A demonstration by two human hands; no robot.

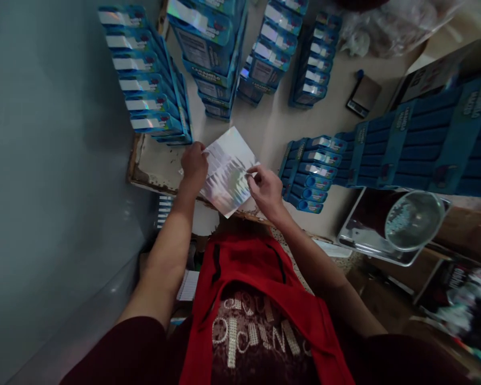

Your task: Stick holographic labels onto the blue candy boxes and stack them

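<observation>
A shiny, rainbow-reflecting sticker sheet (228,174) lies tilted over the table's front edge, with paler rows along its upper part. My left hand (194,163) is closed on its left edge, fingers curled. At the opposite edge, my right hand (265,190) is closed in a pinch, thumb and forefinger together on the sheet's right side. Whether a single sticker sits between those fingertips is too small to tell. Close to my left hand stands a row of blue boxes (154,99) with shiny strips on their ends. Another group of blue boxes (310,171) is just right of my right hand.
More blue box stacks (208,48) line the back. A long pile of blue boxes (417,139) fills the right side. A small scale (364,95) lies behind it. A clear bowl (414,222) with pale blue pieces rests on a metal scale at right. A wall (56,160) borders the left.
</observation>
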